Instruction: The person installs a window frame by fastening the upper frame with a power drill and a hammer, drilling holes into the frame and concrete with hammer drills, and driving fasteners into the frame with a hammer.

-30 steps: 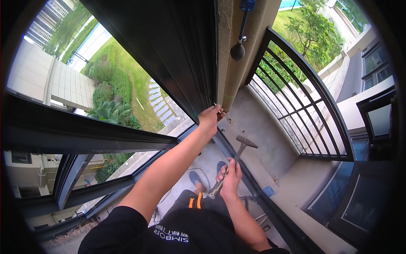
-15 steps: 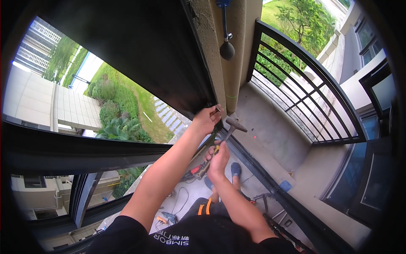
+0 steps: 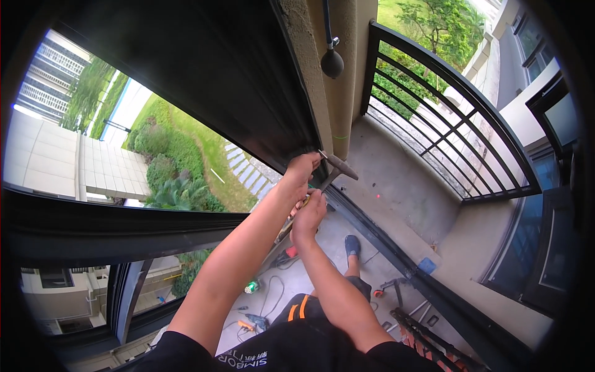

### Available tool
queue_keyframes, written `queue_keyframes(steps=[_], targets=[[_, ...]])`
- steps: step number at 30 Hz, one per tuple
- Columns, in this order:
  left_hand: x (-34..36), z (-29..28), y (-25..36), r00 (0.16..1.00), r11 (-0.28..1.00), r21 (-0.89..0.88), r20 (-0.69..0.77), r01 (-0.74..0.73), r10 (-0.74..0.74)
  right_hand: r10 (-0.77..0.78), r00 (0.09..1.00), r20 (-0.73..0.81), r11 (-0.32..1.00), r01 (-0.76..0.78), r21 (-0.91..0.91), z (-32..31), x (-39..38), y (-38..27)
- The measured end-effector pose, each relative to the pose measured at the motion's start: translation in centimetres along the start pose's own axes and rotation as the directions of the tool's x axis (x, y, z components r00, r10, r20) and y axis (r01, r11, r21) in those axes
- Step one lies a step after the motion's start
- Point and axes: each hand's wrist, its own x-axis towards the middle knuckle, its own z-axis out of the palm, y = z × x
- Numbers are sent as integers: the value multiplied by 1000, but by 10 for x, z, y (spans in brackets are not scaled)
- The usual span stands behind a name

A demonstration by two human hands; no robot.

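Observation:
My right hand [image 3: 309,217] is wrapped round the handle of a hammer [image 3: 343,168], part of which shows yellow. The hammer's metal head is up beside the fingertips of my left hand [image 3: 301,168]; whether it touches anything there I cannot tell. My left hand is closed at the lower corner of the dark frame [image 3: 248,74], next to the beige wall edge. Its fingertips seem to pinch something small and thin, too small to name.
A dark floor track [image 3: 372,232] runs to the lower right. Beyond it stands a black balcony railing [image 3: 462,121]. A grey rubber bulb [image 3: 333,64] hangs by the wall. Below lie a power tool [image 3: 257,321], cables and a blue item [image 3: 427,266]. An opening at left shows lawn far below.
My right hand has moved up and left with the hammer, bringing its head close to my left fingertips. My left hand stays at the frame corner, its fingers turned slightly.

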Motion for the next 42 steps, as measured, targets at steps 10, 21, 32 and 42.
queue_keyframes(steps=[10, 21, 32, 42], targets=[[16, -11, -12, 974, 944, 243, 68, -224, 214, -4, 1000, 29, 997, 1, 84, 2, 1, 11], [-97, -29, -7, 871, 763, 448, 83, -466, 483, -120, 992, -26, 982, 122, 142, 4, 16, 45], [-167, -90, 0, 220, 231, 552, -87, -802, 972, -303, 949, 84, 882, 312, -352, -51, 16, 44], [-154, -75, 127, 78, 144, 617, -133, -773, 988, -118, 990, 79, 977, 130, -168, -73, 18, 0]])
